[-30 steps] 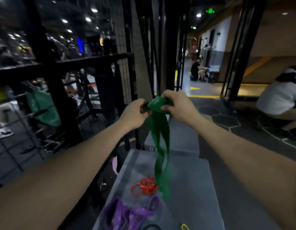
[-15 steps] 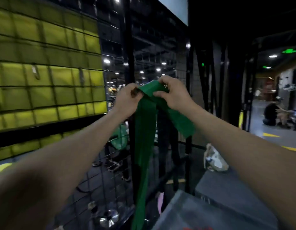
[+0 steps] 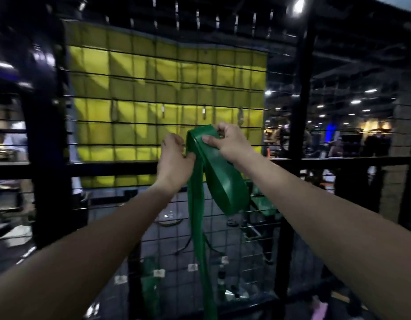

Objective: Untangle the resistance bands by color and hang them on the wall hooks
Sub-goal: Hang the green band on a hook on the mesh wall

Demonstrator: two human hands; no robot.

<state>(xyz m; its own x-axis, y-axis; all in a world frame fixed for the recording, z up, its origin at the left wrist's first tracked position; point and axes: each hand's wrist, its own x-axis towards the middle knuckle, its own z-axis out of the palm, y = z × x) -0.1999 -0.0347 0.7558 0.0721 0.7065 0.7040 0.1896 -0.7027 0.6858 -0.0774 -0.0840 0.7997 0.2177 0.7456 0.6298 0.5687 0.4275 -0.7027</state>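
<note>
The wide flat green rubber resistance band (image 3: 201,218) hangs lengthwise downward, folded at its top, pinched by the left hand (image 3: 174,161) and right hand (image 3: 227,143), fingers curled around it, before a black wire-mesh wall (image 3: 223,72) backed by yellow padding (image 3: 135,93) in a dim gym.

Green band (image 3: 219,188), yellow sheet (image 3: 139,88), black mesh (image 3: 280,139)

A gym hall: black wire-mesh cage wall (image 3: 223,239), yellow padded mat (image 3: 135,93) behind it, rows of ceiling spotlights (image 3: 355,102), dim exercise equipment (image 3: 352,144) beyond.
</note>
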